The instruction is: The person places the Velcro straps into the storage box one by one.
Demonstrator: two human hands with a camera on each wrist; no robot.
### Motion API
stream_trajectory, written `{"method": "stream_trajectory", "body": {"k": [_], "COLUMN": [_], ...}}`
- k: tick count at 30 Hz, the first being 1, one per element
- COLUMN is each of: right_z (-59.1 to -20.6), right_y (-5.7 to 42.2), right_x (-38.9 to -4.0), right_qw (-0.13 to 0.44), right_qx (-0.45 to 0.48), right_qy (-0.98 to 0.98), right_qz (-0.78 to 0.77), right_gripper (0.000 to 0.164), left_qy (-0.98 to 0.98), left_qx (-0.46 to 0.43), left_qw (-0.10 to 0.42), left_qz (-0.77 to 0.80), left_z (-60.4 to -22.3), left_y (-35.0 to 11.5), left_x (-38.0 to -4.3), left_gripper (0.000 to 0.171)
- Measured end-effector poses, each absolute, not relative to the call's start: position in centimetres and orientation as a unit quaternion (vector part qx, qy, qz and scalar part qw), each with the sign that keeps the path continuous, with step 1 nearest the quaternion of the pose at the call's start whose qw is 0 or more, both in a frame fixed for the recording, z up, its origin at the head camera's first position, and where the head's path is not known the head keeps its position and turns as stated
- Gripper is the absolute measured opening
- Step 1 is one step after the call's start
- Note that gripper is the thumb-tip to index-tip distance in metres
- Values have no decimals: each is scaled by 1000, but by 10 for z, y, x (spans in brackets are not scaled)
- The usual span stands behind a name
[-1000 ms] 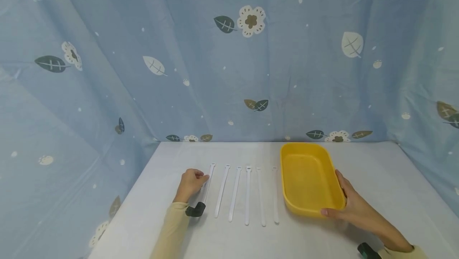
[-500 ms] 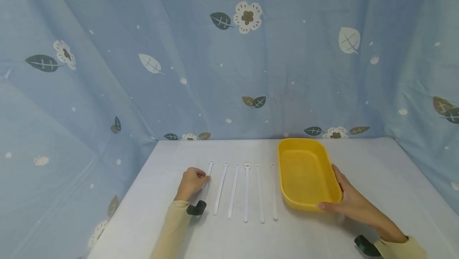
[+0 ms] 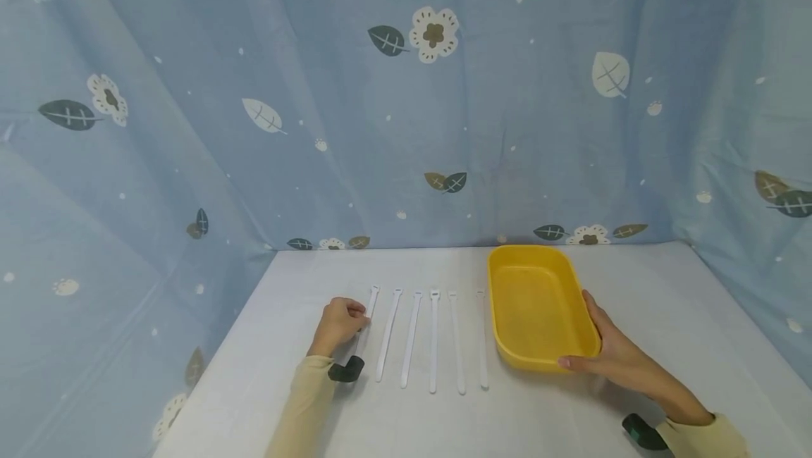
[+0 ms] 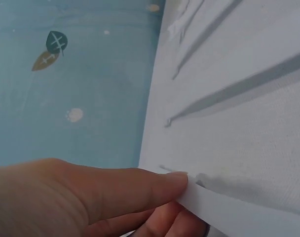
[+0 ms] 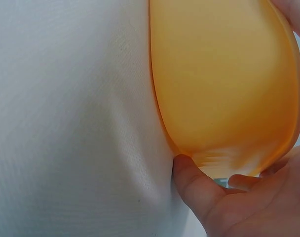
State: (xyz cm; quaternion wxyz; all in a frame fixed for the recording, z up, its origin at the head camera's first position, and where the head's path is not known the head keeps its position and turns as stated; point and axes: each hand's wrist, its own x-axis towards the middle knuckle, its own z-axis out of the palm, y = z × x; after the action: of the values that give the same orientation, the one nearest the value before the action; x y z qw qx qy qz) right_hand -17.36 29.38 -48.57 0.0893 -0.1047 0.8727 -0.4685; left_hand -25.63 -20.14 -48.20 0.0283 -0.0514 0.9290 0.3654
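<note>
In the head view, my left hand (image 3: 339, 325) is at the leftmost of a row of white straps with slotted heads, like cable ties. The left wrist view shows its thumb and fingers pinching that white strap (image 4: 234, 210), whose near part slants toward the lower right. My right hand (image 3: 624, 365) grips the near right corner of a yellow plastic basin (image 3: 538, 306). From the right wrist, the thumb presses on the rim of the basin (image 5: 214, 79), while the fingers lie around its outer side, partly hidden. No contents show inside the basin.
Several more white straps (image 3: 434, 342) lie side by side, roughly parallel, between the left hand and the basin. A white cloth covers the table (image 3: 526, 419). Blue patterned fabric (image 3: 355, 127) hangs behind and along the sides.
The head view has shifted a little. My left hand stays at the leftmost strap, with its fingertips slightly lower along it. My right hand keeps its grip on the basin.
</note>
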Motion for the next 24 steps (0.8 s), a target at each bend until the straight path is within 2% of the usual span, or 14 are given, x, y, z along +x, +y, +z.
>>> {"method": "stream_trajectory", "body": {"k": [10,24], "right_z": [-484,-484], "right_y": [292,292], "right_x": [-173,-172], "right_qw": [103,103], "right_qx": [-93,-90], "right_qy": [875,879], "right_qz": [-464,-457], "right_gripper": [124,124], "left_qy": [927,923], "left_qx": [-32,-16], "left_qw": [52,61], "left_qz": [370,379], "left_z": [-477,-475], "left_y": [-204,-208], "left_x": [-255,-256], "left_gripper": [20,23]}}
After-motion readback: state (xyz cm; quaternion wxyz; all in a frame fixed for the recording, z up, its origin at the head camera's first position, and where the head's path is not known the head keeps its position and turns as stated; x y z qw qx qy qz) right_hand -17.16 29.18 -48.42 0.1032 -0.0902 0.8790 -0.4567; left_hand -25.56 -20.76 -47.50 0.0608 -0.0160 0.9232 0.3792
